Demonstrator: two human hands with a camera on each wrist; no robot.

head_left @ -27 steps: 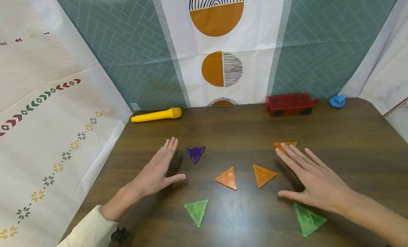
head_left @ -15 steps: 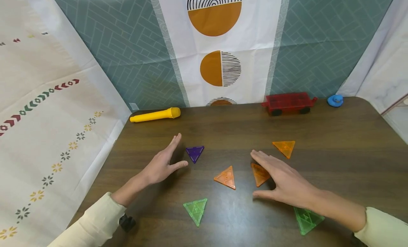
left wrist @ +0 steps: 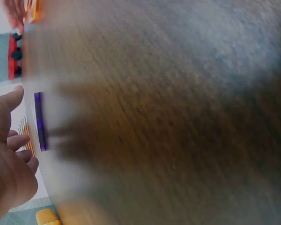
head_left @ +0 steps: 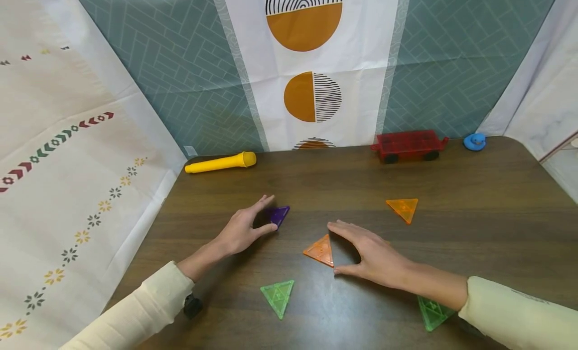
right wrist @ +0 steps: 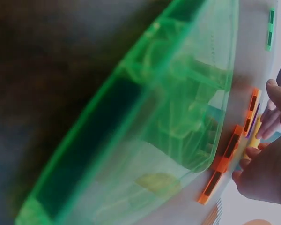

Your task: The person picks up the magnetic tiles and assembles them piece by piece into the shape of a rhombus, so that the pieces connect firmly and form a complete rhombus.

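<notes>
My left hand [head_left: 244, 229] hovers around a purple triangle tile [head_left: 281, 215], thumb near its lower corner and fingers past its upper left side. In the left wrist view a gap shows between the hand and the purple tile's edge [left wrist: 40, 121]. My right hand [head_left: 372, 252] spreads thumb and fingers at the right side of an orange triangle tile [head_left: 320, 250]. A second orange tile is hidden under the right hand in the head view; its edge [right wrist: 220, 164] shows in the right wrist view. A green triangle tile [head_left: 433, 314] lies partly under the right forearm.
Another green triangle tile [head_left: 278, 298] lies at the front middle, and an orange tile [head_left: 404, 208] farther back at the right. Along the back edge are a yellow toy microphone [head_left: 221, 162], a red toy wagon [head_left: 410, 145] and a blue rubber duck [head_left: 475, 142].
My right hand has swept left from the far orange tile, over the second orange tile, to the orange tile in the middle. My left hand has moved right onto the purple tile's left side.
</notes>
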